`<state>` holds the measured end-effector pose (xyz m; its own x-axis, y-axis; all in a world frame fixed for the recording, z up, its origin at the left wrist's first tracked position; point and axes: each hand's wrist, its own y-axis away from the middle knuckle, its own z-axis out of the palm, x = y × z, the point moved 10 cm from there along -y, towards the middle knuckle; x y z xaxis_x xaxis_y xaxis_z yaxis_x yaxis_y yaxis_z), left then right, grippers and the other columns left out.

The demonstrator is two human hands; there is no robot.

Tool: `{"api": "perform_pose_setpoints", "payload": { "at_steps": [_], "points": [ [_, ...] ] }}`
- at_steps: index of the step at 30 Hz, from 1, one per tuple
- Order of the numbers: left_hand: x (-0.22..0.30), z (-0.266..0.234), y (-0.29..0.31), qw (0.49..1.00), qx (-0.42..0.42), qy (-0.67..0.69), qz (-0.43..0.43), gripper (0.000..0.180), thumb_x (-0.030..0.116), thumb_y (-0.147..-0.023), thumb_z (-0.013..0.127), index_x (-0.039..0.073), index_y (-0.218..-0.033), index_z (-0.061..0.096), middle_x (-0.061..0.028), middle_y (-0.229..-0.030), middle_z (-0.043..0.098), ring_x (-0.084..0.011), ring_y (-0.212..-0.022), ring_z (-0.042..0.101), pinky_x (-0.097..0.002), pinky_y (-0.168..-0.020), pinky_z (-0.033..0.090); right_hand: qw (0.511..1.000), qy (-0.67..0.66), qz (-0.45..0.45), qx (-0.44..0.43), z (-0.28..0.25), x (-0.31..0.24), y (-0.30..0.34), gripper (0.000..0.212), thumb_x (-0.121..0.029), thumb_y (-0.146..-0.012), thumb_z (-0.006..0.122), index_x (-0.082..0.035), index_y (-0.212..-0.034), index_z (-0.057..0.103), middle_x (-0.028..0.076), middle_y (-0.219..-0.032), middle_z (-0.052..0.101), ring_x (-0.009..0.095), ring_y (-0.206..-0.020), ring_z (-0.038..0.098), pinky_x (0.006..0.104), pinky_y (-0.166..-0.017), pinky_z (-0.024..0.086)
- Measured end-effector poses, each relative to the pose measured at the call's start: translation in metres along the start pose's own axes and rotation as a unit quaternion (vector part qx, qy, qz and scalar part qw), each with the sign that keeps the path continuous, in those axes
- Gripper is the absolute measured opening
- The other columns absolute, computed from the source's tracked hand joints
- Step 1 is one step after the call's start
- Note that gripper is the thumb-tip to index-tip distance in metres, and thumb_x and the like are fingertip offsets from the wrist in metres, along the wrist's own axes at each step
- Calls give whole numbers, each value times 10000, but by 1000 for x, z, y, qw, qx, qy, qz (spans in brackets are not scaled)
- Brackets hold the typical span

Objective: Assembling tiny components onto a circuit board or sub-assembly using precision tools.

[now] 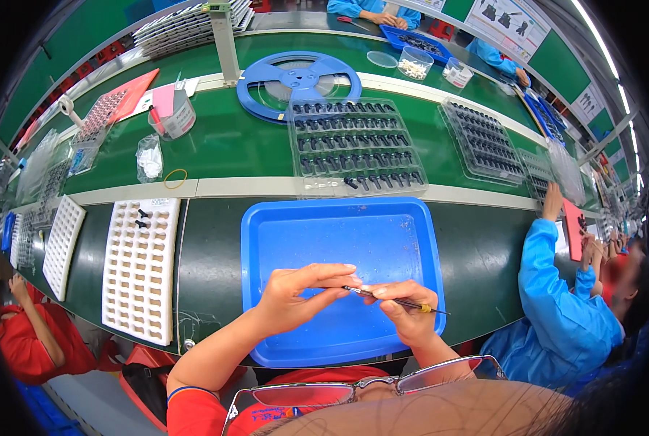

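Both hands meet above the blue tray. Between the thumb and fingers of my right hand is a slim dark pen-like tool with a yellow band near its rear end. Its other end points left, at the fingertips of my left hand. The left thumb and fingers come together there in a pinch; whatever small thing they hold is too small to make out. Beyond the blue tray lies a clear plastic tray with rows of small black parts.
A white slotted tray with a few black parts stands left. Behind are a blue reel, a tub and a yellow rubber band. Another filled clear tray lies right, near a co-worker's blue sleeve.
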<state>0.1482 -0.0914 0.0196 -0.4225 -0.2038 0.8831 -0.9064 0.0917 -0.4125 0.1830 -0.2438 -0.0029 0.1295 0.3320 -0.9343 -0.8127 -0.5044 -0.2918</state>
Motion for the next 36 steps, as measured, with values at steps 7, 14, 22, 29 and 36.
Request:
{"api": "perform_pose_setpoints", "payload": {
  "at_steps": [7,14,22,29,36],
  "points": [
    [-1,-1,1,1000,8,8,16,339,-44,-825,680,10,-1154,621,-103,-1027,716,-213,-955,700,-296,-809,572,1000,12,3,-5,0,1,1,187,-131,-882,693,22,-973,639,213,-989,687,288,-881,688,399,-790,566],
    [1,-1,0,999,8,-27,29,338,-44,-823,679,19,-1150,628,-100,-1027,717,-216,-950,702,-299,-807,571,999,33,5,-7,0,-1,0,174,-112,-889,682,29,-982,639,212,-990,687,282,-895,686,390,-808,563],
    [-2,-1,0,1000,7,-18,20,352,-43,-814,687,26,-1152,618,-98,-1022,720,-216,-958,701,-303,-829,560,997,67,-11,-24,3,-5,-2,184,-96,-895,669,34,-1017,623,217,-1010,679,287,-902,686,393,-803,567],
    [0,-1,0,1000,-2,-23,10,368,-46,-807,693,22,-1158,605,-106,-1016,720,-222,-969,698,-315,-856,552,999,-32,9,7,-2,-3,-2,152,-56,-931,601,26,-1058,620,193,-1037,668,261,-972,675,352,-827,565],
    [-5,1,0,1000,-9,14,-23,385,-49,-807,695,23,-1174,599,-108,-1005,722,-218,-970,697,-321,-863,549,988,152,26,-18,2,-3,-9,158,-69,-925,601,19,-1055,604,149,-1059,626,216,-995,631,332,-881,516]
  ]
}}
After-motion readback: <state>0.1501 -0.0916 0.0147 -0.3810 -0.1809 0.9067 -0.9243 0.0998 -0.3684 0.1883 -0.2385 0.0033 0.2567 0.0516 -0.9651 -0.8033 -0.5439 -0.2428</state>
